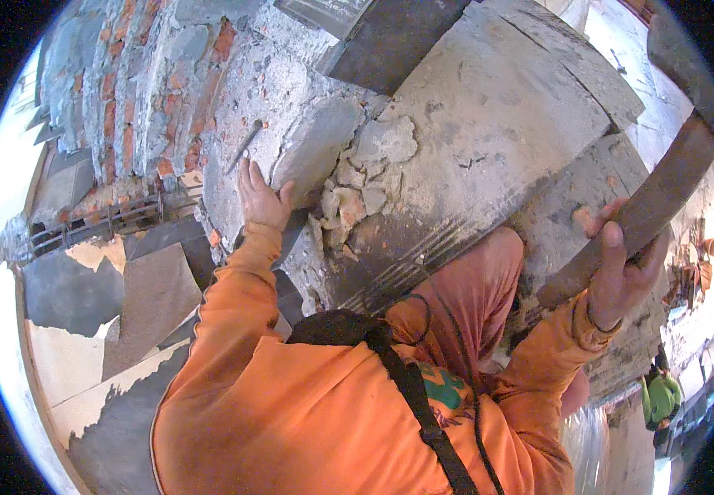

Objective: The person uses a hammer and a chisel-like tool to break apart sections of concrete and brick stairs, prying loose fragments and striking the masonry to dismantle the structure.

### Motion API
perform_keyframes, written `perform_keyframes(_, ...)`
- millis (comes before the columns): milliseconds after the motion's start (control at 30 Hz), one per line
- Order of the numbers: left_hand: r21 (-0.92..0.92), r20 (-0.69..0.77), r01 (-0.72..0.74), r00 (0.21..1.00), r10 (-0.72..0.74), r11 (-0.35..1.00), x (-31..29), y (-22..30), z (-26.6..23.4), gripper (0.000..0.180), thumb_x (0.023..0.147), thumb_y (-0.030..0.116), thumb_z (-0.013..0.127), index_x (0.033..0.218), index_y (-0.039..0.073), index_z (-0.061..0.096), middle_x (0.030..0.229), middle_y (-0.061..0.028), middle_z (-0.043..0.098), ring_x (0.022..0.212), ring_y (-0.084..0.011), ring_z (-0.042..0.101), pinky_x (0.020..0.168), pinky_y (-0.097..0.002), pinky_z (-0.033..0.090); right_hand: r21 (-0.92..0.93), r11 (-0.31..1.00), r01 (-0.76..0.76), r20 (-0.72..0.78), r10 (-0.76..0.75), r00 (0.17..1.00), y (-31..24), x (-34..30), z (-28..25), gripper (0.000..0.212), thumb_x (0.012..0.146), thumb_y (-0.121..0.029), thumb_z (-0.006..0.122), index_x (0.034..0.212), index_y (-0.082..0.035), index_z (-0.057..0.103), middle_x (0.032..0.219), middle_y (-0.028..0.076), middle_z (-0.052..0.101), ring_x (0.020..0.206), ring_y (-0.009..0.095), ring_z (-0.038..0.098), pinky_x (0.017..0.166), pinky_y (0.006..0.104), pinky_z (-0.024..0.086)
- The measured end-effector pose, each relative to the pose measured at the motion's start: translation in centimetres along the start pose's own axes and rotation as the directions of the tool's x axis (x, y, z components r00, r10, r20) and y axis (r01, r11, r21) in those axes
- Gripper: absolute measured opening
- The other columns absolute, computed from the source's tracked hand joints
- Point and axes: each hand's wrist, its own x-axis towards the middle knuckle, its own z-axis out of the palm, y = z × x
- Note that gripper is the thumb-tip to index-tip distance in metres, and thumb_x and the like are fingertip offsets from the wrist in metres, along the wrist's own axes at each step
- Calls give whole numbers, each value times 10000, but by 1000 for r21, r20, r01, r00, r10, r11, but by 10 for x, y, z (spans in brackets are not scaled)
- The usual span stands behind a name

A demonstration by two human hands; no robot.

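Handle [662, 194], long and brown, lies within the closed right hand [625, 272], at near right. The dark block [685, 62] at its far end probably makes it heavy there (a firm, low hold seems wise). Farther left, the left hand [264, 202] is wide, beside a thin rod [245, 147], likely stiff, at broken concrete [324, 140]; touching, I cannot tell.

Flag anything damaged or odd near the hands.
Yes: broken chunks, apparently mortar, lie right of the left hand, jumbled beside smoother slab. Further up-left, red brick shows through the ragged grey coating, which looks damaged.
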Motion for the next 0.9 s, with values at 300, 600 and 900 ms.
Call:
perform_keyframes(300,-15,15,14,1000,-14,1000,-7,6,-5,790,809,377,658,1300,-137,315,1378,-326,309,1286,-451,308,1075,-465,276,110,992,69,32,-73,997,81,-42,17,485,835,-146,621,1239,46,433,924,124,588,701,184,567,623,287,472)
perform_keyframes(600,-52,-138,-72,988,64,996,-5,-4,4,800,823,411,617,1329,-117,293,1369,-336,324,1289,-457,308,1088,-474,239,84,987,139,-166,-124,978,45,-85,37,453,826,-150,619,1202,43,455,875,84,577,672,143,562,597,267,467)
perform_keyframes(900,-281,-224,-20,974,-45,959,-9,-12,6,842,875,488,514,1396,-100,210,1434,-333,226,1355,-436,210,1111,-484,182,-5,974,227,-233,-222,947,-48,-146,46,350,839,-134,618,1131,6,485,837,48,575,656,115,566,579,255,467)
